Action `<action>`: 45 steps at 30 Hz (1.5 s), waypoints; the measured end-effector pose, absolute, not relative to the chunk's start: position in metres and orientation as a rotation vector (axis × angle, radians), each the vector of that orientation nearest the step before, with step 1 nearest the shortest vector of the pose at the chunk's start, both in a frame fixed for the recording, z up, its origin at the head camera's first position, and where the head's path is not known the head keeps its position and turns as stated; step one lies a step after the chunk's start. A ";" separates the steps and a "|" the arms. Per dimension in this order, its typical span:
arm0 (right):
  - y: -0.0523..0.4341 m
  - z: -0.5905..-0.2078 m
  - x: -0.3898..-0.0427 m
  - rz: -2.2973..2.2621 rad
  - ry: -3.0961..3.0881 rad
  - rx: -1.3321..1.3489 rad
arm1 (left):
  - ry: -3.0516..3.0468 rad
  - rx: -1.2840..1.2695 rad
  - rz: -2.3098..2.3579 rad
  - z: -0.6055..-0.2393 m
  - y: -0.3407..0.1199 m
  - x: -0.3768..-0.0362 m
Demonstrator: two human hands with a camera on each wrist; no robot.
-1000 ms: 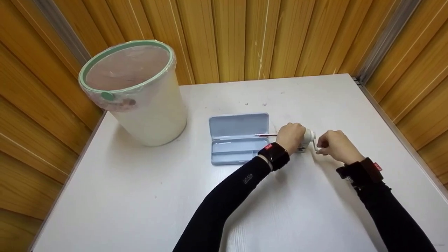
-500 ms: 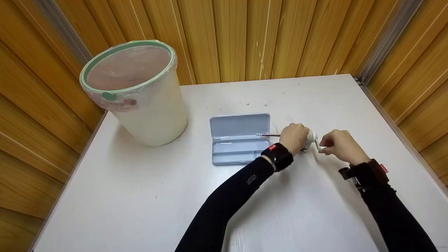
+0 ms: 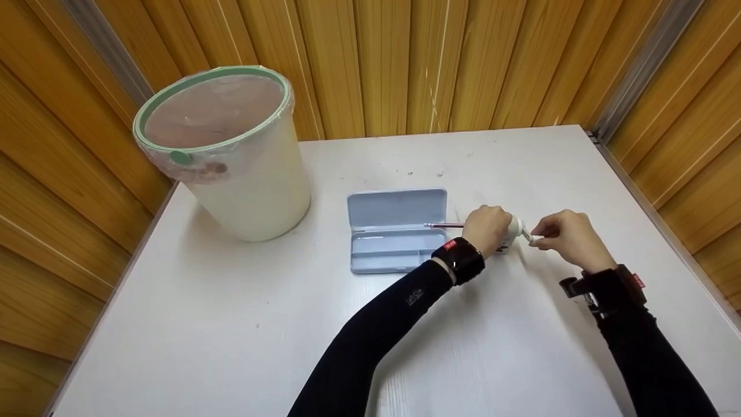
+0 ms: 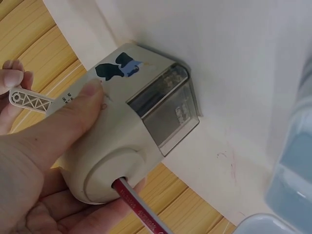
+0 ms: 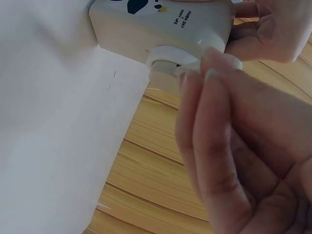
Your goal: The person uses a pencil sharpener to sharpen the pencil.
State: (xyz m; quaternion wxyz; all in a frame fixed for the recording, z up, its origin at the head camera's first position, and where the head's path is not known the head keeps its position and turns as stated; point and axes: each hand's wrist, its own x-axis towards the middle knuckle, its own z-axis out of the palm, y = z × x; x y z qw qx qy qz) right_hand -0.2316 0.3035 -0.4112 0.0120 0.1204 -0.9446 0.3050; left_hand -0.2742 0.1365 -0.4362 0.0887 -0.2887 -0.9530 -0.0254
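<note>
A cream crank pencil sharpener with a dark printed pattern and a clear shavings drawer stands on the white table. My left hand grips its body, thumb along one side and fingers round the other. A dark red pencil sticks out of the sharpener's round front hole; its tip is hidden inside. At the opposite end, my right hand pinches the knob of the crank handle between thumb and fingers. In the right wrist view those fingertips cover most of the knob.
Left of the sharpener lies a light blue pencil case with its lid up and divided compartments; the pencil's end overlaps it in the head view. A large pale bin with a green rim and plastic liner stands at back left. Wood-patterned panels enclose the table.
The crank handle has turned, its knob now higher, and my right hand has moved slightly with it. My left hand, the sharpener and the pencil shifted slightly right in view, then held nearly still.
</note>
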 end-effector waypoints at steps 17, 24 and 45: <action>0.297 -0.420 -0.231 0.895 -2.691 0.266 | -2.834 -0.855 -0.096 -0.438 0.136 -0.274; 0.293 -0.428 -0.232 0.884 -2.575 0.246 | -2.835 -0.862 -0.087 -0.438 0.137 -0.274; 0.284 -0.441 -0.247 0.707 -2.395 0.246 | -2.826 -0.877 -0.051 -0.438 0.135 -0.274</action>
